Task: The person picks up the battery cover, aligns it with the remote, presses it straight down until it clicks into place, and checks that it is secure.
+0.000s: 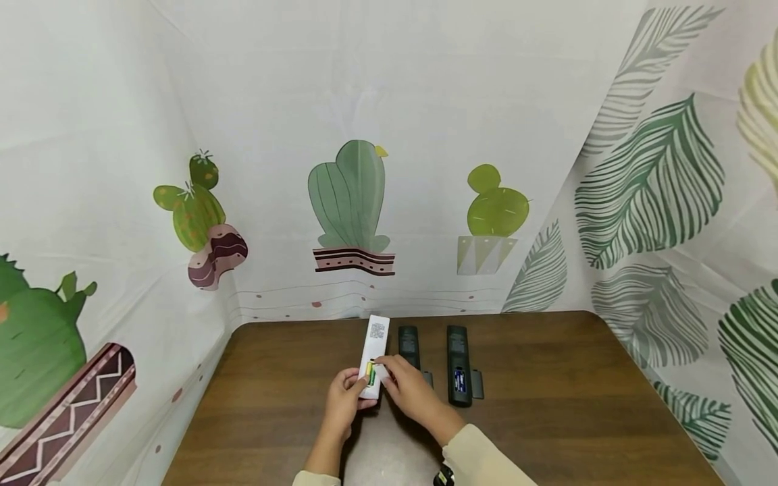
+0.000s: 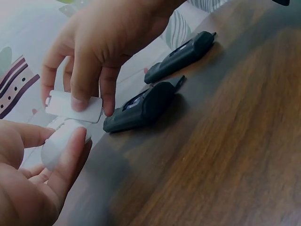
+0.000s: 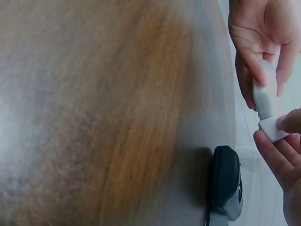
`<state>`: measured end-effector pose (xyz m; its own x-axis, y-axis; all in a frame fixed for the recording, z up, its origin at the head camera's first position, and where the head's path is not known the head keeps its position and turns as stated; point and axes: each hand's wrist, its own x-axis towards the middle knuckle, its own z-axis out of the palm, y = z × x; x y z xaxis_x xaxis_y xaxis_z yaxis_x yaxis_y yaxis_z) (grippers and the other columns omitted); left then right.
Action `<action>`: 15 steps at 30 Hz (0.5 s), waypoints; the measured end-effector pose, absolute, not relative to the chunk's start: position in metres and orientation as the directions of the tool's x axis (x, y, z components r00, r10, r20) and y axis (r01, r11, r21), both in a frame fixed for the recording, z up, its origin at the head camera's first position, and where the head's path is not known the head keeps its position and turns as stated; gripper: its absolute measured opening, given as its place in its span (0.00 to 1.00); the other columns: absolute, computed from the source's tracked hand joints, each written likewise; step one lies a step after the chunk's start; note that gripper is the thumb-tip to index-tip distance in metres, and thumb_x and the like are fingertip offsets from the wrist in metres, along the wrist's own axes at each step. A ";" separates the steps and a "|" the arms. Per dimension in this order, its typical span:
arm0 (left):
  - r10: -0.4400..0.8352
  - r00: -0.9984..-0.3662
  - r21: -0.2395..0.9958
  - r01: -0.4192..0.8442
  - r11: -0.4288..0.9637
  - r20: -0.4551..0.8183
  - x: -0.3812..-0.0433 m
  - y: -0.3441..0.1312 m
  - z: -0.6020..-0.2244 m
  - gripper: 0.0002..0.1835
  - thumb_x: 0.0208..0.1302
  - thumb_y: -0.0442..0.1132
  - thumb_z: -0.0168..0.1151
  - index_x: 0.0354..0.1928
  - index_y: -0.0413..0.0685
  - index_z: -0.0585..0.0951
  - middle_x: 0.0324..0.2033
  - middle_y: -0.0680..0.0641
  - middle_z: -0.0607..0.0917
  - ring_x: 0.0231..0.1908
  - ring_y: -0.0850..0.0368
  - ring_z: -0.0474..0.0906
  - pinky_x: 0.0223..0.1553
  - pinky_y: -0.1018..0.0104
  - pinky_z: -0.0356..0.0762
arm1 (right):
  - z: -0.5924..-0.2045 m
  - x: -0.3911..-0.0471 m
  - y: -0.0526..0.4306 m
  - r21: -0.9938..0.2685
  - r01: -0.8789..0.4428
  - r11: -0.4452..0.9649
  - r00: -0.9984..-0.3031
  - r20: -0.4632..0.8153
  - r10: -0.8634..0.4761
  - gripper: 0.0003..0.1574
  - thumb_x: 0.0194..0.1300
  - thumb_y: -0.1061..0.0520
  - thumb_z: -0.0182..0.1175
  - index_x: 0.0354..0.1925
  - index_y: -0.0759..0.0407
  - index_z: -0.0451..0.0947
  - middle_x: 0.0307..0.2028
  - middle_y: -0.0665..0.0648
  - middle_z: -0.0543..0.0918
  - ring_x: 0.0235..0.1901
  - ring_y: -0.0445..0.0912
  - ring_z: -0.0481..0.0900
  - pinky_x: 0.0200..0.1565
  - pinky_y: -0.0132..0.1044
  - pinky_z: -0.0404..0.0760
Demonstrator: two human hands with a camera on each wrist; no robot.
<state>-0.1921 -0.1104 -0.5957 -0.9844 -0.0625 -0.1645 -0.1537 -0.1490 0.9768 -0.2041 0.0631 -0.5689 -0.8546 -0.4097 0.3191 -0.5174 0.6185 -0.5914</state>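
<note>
- While the left hand point(image 1: 344, 399) grips the slim white plastic remote point(image 1: 375, 341) by its lower end, thumb and fingers on opposite sides, the remote's far end extends beyond the fingers, lower centre of the head view.
- Between the two hands' fingertips, green-and-yellow batteries point(image 1: 371, 373) show in its back.
- The right hand point(image 1: 416, 391) pinches a small white plastic cover point(image 2: 60, 104) between thumb and fingers, beside the batteries.
- Right of the remote, two black remotes point(image 1: 458, 354) lie on the brown wood-grain table point(image 1: 547, 378).
</note>
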 end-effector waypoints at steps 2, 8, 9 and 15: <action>-0.043 -0.986 0.972 -0.154 -0.179 -0.164 -0.192 -0.110 -0.595 0.24 0.72 0.34 0.59 0.62 0.26 0.66 0.48 0.37 0.80 0.36 0.57 0.83 0.34 0.60 0.89 | -0.568 -0.203 0.065 -0.609 -0.518 0.601 -0.854 0.331 -0.400 0.24 0.71 0.62 0.61 0.63 0.52 0.73 0.46 0.53 0.81 0.38 0.39 0.78 0.39 0.32 0.80; 0.016 -0.984 0.958 -0.178 -0.224 -0.179 -0.191 -0.107 -0.594 0.26 0.71 0.36 0.60 0.63 0.28 0.64 0.47 0.40 0.80 0.39 0.55 0.84 0.39 0.58 0.89 | -0.567 -0.201 0.071 -0.635 -0.518 0.573 -0.855 0.373 -0.359 0.23 0.69 0.64 0.62 0.61 0.54 0.75 0.42 0.54 0.81 0.36 0.38 0.76 0.38 0.31 0.79; 0.023 -0.983 0.957 -0.181 -0.228 -0.180 -0.191 -0.106 -0.594 0.26 0.71 0.36 0.60 0.63 0.28 0.64 0.47 0.40 0.80 0.39 0.55 0.84 0.39 0.58 0.89 | -0.567 -0.201 0.073 -0.640 -0.516 0.570 -0.856 0.376 -0.355 0.23 0.69 0.64 0.62 0.61 0.55 0.75 0.42 0.53 0.81 0.36 0.38 0.76 0.38 0.31 0.79; 0.090 -0.982 0.940 -0.188 -0.285 -0.168 -0.189 -0.100 -0.596 0.25 0.70 0.32 0.59 0.61 0.28 0.61 0.47 0.41 0.82 0.41 0.54 0.84 0.42 0.56 0.89 | -0.570 -0.199 0.082 -0.722 -0.474 0.504 -0.880 0.371 -0.296 0.25 0.67 0.66 0.63 0.61 0.55 0.75 0.40 0.51 0.80 0.35 0.36 0.76 0.38 0.29 0.80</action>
